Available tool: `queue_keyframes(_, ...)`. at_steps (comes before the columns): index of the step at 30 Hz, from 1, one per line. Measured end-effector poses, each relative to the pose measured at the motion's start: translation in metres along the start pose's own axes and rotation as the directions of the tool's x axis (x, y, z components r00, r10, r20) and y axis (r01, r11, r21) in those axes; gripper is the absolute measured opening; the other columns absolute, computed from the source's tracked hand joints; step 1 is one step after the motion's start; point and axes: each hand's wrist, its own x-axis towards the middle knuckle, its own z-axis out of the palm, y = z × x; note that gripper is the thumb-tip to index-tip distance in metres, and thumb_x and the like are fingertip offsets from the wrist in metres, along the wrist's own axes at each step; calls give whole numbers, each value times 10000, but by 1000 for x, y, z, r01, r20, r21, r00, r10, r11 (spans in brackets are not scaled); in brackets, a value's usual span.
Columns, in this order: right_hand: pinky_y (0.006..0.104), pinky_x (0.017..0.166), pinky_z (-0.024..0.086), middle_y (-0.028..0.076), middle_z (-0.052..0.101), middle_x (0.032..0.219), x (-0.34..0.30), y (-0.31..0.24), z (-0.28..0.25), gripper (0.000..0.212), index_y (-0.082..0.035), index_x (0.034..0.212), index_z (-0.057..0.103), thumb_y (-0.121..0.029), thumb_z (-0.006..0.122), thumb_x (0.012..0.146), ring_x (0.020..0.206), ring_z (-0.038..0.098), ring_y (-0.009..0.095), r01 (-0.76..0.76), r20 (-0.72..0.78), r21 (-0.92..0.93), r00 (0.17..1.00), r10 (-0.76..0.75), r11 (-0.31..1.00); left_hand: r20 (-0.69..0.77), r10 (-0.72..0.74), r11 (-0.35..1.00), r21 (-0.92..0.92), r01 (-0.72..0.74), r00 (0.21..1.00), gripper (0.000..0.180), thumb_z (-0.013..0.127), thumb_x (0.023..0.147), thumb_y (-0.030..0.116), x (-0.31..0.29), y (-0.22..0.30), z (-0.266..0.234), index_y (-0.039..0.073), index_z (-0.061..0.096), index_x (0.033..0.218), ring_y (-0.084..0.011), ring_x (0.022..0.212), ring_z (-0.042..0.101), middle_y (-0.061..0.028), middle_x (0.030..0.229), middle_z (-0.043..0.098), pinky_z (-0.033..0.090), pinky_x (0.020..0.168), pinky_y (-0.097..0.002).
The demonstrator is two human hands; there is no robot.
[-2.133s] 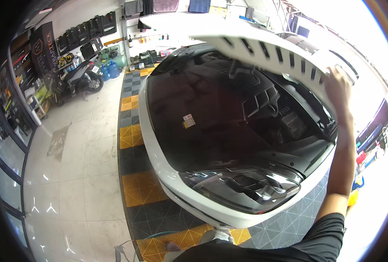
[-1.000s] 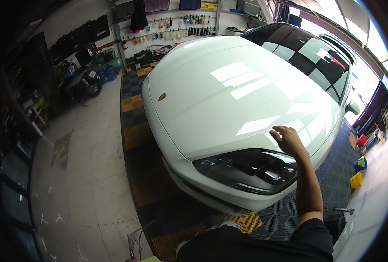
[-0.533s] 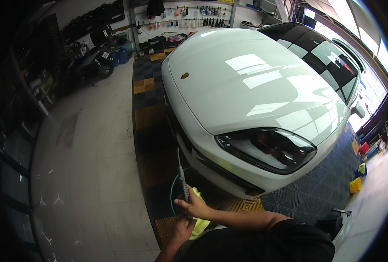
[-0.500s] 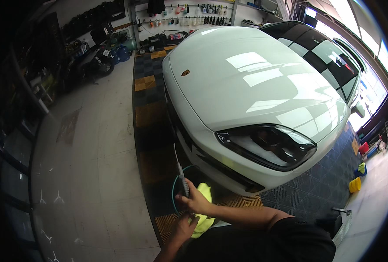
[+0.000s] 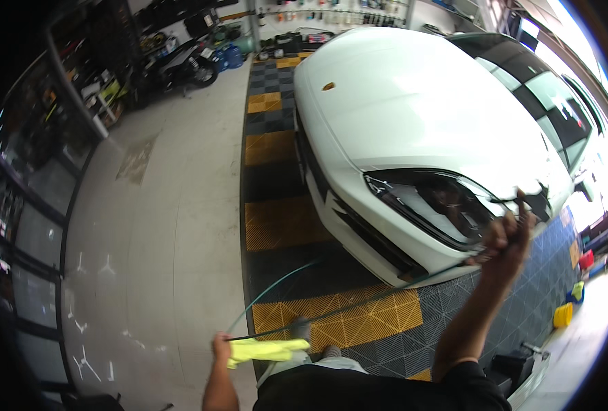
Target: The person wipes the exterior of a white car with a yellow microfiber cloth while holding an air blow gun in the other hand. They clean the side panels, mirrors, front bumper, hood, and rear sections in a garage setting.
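Observation:
My right hand [image 5: 504,240] is raised at the right, in front of the headlight [image 5: 434,205] of a white car [image 5: 386,103]. It is closed around an air blow gun [image 5: 533,204], blurred by motion and partly hidden by the fingers. A thin dark green air hose [image 5: 358,303] stretches from that hand down to my left hand [image 5: 222,346]. Low at the left, my left hand is closed on the hose and on a yellow microfiber cloth [image 5: 266,350], which sticks out to the right. More hose loops up beyond it toward the car's front.
Grey and orange floor tiles [image 5: 345,318] lie under the car, beside a pale floor [image 5: 180,205]. A scooter [image 5: 180,68] is parked at the far left. Bottles hang on the back wall. A yellow bucket [image 5: 563,316] and a black box [image 5: 513,370] stand at the right.
My hands, close together before, are now far apart. The right has swung up and right with the blow gun; the left has moved left with the cloth, drawing the hose out between them.

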Motion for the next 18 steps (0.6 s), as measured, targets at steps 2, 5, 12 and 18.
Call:
queue_keyframes(2,180,406,343,-17,423,780,-5,-42,-51,522,-43,1506,354,-325,455,1078,575,397,42,-46,-143,-27,989,42,999,-247,10,972,230,49,969,32,596,903,56,6,-23,-64,37,621,903,-343,826,626,-160,861,656,498,771,-425)
queue_keyframes(5,178,421,346,-20,436,780,-39,-47,-88,453,-33,1415,444,-324,476,1070,579,404,42,-51,-271,-69,962,31,996,-478,-58,989,93,116,877,95,568,935,93,16,-76,-165,16,598,981,-389,825,601,-197,869,641,477,764,-458)
queue_keyframes(12,235,490,408,-28,467,718,-144,198,13,255,-117,920,544,-342,655,964,582,477,86,-517,-563,77,683,465,852,-480,-719,525,-849,-61,502,289,560,970,264,-30,-241,-369,49,602,1158,-307,993,634,-161,1061,673,508,832,-423)
queue_keyframes(18,391,579,557,99,572,832,-299,411,301,362,-67,1166,535,-318,674,946,630,604,218,-982,-111,-141,143,983,127,-222,-727,431,-884,180,650,308,553,971,253,-7,-253,-362,30,593,1180,-320,1012,635,-173,1086,667,511,856,-434)
